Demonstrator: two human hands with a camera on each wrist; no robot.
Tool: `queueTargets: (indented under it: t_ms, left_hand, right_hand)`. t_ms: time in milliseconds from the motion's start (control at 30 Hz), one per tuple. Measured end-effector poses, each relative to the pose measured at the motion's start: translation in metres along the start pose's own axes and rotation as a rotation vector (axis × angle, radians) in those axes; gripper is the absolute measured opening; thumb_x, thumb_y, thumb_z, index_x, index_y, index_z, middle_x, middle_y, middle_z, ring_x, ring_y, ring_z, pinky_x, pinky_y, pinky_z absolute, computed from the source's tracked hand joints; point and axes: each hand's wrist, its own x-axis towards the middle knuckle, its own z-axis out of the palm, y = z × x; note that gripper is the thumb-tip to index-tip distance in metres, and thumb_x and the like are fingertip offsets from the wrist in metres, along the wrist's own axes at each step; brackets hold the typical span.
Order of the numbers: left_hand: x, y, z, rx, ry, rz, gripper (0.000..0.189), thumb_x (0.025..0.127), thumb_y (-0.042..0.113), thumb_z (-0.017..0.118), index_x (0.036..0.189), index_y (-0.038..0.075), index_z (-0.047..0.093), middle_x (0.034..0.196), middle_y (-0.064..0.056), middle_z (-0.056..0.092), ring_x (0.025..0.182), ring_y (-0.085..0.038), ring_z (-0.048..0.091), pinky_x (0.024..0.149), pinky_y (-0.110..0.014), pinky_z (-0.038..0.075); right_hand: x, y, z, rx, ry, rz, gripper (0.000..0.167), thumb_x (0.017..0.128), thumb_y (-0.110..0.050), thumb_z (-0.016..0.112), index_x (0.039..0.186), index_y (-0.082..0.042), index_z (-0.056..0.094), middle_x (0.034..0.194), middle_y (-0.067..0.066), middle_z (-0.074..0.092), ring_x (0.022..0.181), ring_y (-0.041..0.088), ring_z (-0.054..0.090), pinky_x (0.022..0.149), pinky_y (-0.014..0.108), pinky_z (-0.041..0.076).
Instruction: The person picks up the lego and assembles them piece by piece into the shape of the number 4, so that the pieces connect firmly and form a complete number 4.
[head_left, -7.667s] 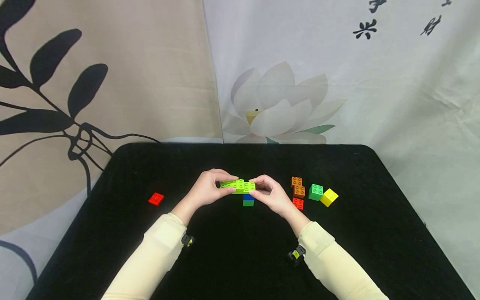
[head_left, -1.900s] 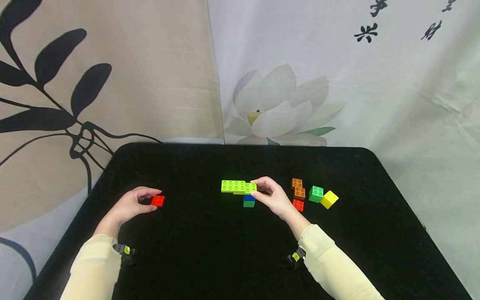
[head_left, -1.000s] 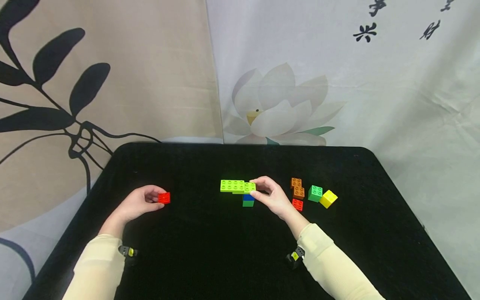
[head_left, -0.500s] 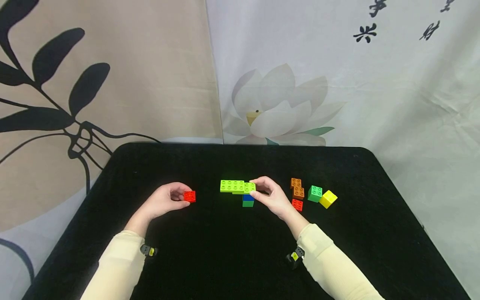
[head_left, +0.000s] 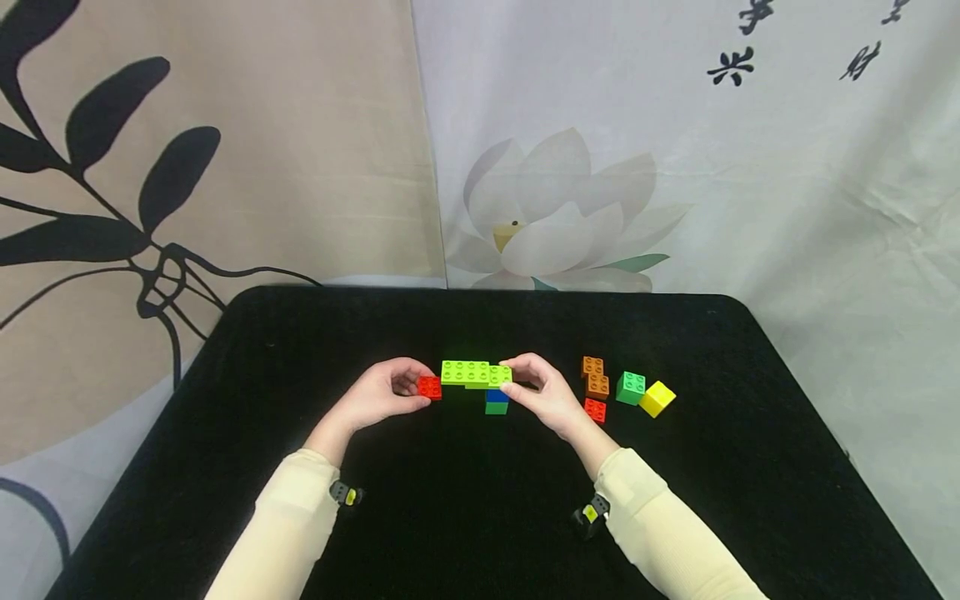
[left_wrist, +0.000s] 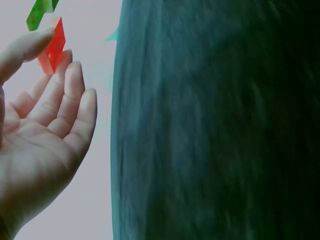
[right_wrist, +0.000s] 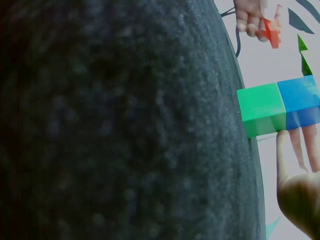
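My left hand [head_left: 381,392] pinches a small red building brick [head_left: 430,388] between thumb and fingers, right beside the left end of the stack in the head view. My right hand [head_left: 543,393] grips the stack's right end by a lime green brick [head_left: 500,374]. A longer lime green brick [head_left: 464,372] juts out leftward. Beneath the right end sit a blue brick [head_left: 497,396] and a green brick [head_left: 496,408], the lowest one. The right wrist view shows the green brick [right_wrist: 262,107] and blue brick [right_wrist: 300,102] joined. The left wrist view shows the red brick [left_wrist: 57,45] at the fingertips.
Right of my right hand lie two orange-brown bricks [head_left: 597,384], another red brick [head_left: 595,409], a green brick [head_left: 631,387] and a yellow brick [head_left: 657,398]. Everything is on a black-covered table [head_left: 465,517]. A printed cloth [head_left: 555,83] hangs behind its far edge.
My left hand let go of the stack, took the red brick from the table's left side and carried it right to the stack. My right hand has kept its hold there.
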Motion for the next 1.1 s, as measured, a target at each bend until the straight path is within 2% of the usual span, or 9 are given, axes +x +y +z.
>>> queueTargets:
  t_ms: [233,400,867,1100]
  left_hand:
    - [0.010,0.007,0.014,-0.064,0.006,0.003,0.036,0.086,0.010,0.078,0.118,0.003,0.063,0.107,-0.009,0.066,0.092,-0.025,0.063,0.082,-0.034,0.054]
    - [0.015,0.012,0.021,-0.098,0.009,-0.009,0.036,0.088,0.010,0.075,0.121,0.001,0.062,0.109,-0.011,0.065,0.095,-0.027,0.063,0.083,-0.038,0.053]
    - [0.022,0.015,0.022,-0.147,0.004,0.015,0.036,0.088,0.010,0.076,0.120,0.002,0.062,0.107,-0.011,0.067,0.095,-0.027,0.064,0.085,-0.039,0.053]
    - [0.021,0.018,0.022,-0.155,0.003,0.023,0.035,0.089,0.009,0.075,0.120,0.002,0.062,0.107,-0.011,0.067,0.096,-0.027,0.063,0.085,-0.038,0.052]
  right_hand:
    - [0.001,0.003,-0.001,0.003,-0.003,-0.003,0.028,0.094,-0.001,0.065,0.120,0.005,0.058,0.120,0.021,0.062,0.114,0.037,0.057,0.102,0.053,0.041]
    - [0.001,0.003,-0.001,0.004,-0.002,-0.002,0.028,0.094,-0.002,0.065,0.120,0.005,0.058,0.120,0.020,0.062,0.114,0.035,0.058,0.101,0.051,0.042]
    - [0.000,0.001,0.000,-0.001,0.006,0.011,0.028,0.094,-0.002,0.065,0.120,0.005,0.058,0.121,0.021,0.062,0.115,0.035,0.057,0.100,0.046,0.044]
    - [0.008,0.032,-0.003,0.004,0.016,-0.006,0.029,0.094,-0.003,0.065,0.122,0.000,0.059,0.122,0.016,0.063,0.115,0.031,0.058,0.100,0.045,0.044]
